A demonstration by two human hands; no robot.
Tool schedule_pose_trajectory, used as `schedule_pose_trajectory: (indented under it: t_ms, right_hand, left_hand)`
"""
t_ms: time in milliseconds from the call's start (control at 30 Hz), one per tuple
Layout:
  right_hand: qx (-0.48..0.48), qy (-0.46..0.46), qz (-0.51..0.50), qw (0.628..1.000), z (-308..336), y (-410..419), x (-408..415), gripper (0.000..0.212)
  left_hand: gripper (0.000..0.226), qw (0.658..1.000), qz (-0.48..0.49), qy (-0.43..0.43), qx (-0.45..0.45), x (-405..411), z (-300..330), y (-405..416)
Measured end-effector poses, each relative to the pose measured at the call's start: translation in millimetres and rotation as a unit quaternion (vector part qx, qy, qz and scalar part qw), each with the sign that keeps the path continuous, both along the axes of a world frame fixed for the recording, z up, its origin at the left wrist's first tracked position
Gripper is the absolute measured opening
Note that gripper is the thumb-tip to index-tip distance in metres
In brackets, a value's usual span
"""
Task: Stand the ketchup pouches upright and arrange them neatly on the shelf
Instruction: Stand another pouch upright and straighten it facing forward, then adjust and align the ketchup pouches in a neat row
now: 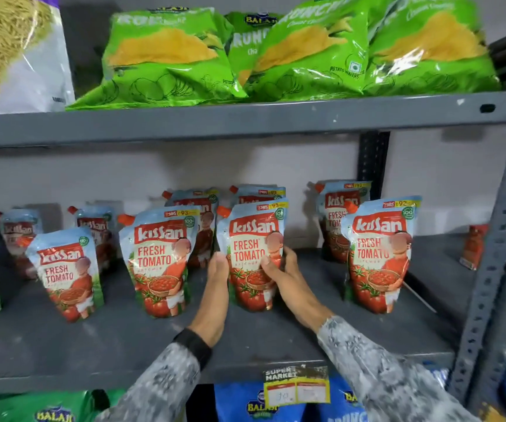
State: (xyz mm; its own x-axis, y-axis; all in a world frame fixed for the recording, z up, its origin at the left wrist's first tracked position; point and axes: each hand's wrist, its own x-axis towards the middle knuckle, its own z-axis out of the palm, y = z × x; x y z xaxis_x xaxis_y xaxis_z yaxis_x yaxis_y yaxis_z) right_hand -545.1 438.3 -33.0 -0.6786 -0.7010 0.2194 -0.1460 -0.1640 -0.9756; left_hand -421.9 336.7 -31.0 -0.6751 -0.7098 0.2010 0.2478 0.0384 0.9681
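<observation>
Several Kissan ketchup pouches stand upright on the grey middle shelf [63, 345], in a front row and a back row. The centre front pouch [253, 239] is held between both my hands. My left hand [215, 287] lies flat against its left side, fingers straight. My right hand [282, 275] wraps its right side, thumb across the front. Other front pouches stand at the left [66, 272], centre-left [160, 257] and right [379, 251]. Back-row pouches [333, 214] are partly hidden behind them.
Green chip bags [291, 50] fill the shelf above, beside a white noodle-snack bag [11, 50]. A perforated grey upright [501, 239] bounds the right side, with a small red pouch [474, 248] behind it. A price tag [295, 388] hangs on the shelf's front edge above blue and green bags.
</observation>
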Motion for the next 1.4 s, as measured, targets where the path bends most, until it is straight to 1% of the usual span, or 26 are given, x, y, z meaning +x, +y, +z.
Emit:
schedule_pose_trajectory:
  t_ms: [67, 133, 167, 267, 300, 433, 600, 700, 733, 800, 867, 900, 933, 1000, 1033, 1133, 1200, 1233, 1267, 1333, 1400]
  right_hand:
    - [-0.005, -0.020, 0.019, 1.000, -3, -7, 0, 0.050]
    - [-0.015, -0.029, 0.011, 0.999, -4, -7, 2, 0.034]
    - [-0.023, -0.034, 0.009, 0.999, -4, -4, 3, 0.032]
    - [-0.044, -0.041, 0.001, 0.998, -5, 7, 3, 0.046]
    - [-0.047, -0.041, -0.004, 0.998, -5, 11, 3, 0.047]
    - [-0.045, -0.037, -0.015, 0.998, -7, 20, -1, 0.038]
    - [-0.039, -0.043, -0.015, 0.998, -8, 19, -3, 0.038]
    - [-0.027, -0.047, -0.025, 0.998, -7, 25, -1, 0.040]
    - [-0.021, -0.044, -0.042, 0.998, -7, 29, 1, 0.038]
    - [-0.011, -0.017, -0.124, 0.992, -11, 39, 1, 0.030]
    - [-0.016, 0.016, -0.213, 0.977, -15, 50, 2, 0.021]
    - [-0.030, 0.023, -0.234, 0.971, -16, 55, 4, 0.019]
    - [-0.046, 0.032, -0.233, 0.971, -17, 58, 8, 0.022]
    - [-0.069, 0.056, -0.185, 0.979, -16, 57, 22, 0.029]
    - [-0.070, 0.067, -0.154, 0.983, -15, 53, 31, 0.028]
    - [-0.042, 0.090, -0.063, 0.993, -7, 28, 64, 0.022]
    - [-0.025, 0.089, -0.010, 0.996, -1, 0, 84, 0.021]
    - [-0.014, 0.088, 0.002, 0.996, 0, -17, 93, 0.017]
    - [0.000, 0.088, 0.005, 0.996, 2, -35, 100, 0.018]
    - [0.022, 0.089, -0.004, 0.996, 8, -71, 111, 0.042]
    - [0.003, 0.039, -0.002, 0.999, 15, -102, 118, 0.063]
  left_hand:
    - [0.055, 0.999, -0.007, 0.007, 0.043, -8, 3, -2]
    - [0.055, 0.998, -0.008, 0.005, 0.066, -16, 2, -3]
    - [0.056, 0.997, -0.012, 0.006, 0.071, -20, 0, -3]
    - [0.059, 0.995, -0.032, 0.010, 0.089, -29, -1, -1]
    - [0.060, 0.995, -0.036, 0.008, 0.091, -32, -2, 1]
    - [0.061, 0.994, -0.060, 0.011, 0.093, -38, -4, 6]
    - [0.058, 0.994, -0.047, 0.027, 0.096, -37, -2, 11]
    - [0.056, 0.995, -0.031, 0.014, 0.090, -33, -1, 13]
    - [0.055, 0.996, -0.025, 0.002, 0.082, -29, 0, 14]
    - [0.049, 0.998, -0.009, -0.023, 0.057, -19, -2, 13]
    - [0.041, 0.998, 0.023, -0.038, 0.042, -3, -8, 7]
    - [0.036, 0.998, 0.038, -0.035, 0.040, 8, -11, 3]
    - [0.031, 0.997, 0.052, -0.029, 0.039, 20, -13, -4]
    - [0.022, 0.996, 0.081, -0.019, 0.018, 48, -15, -20]
    - [0.021, 0.994, 0.104, -0.012, 0.005, 60, -17, -29]
    - [0.020, 0.985, 0.167, 0.028, -0.023, 93, -17, -65]
    - [0.020, 0.981, 0.181, 0.041, -0.048, 108, -15, -87]
    - [0.021, 0.981, 0.183, 0.039, -0.060, 114, -13, -97]
    - [0.023, 0.981, 0.179, 0.032, -0.069, 119, -11, -106]
    - [0.033, 0.985, 0.157, 0.016, -0.069, 126, -7, -122]
    - [0.050, 0.988, 0.137, -0.005, -0.071, 128, -5, -134]
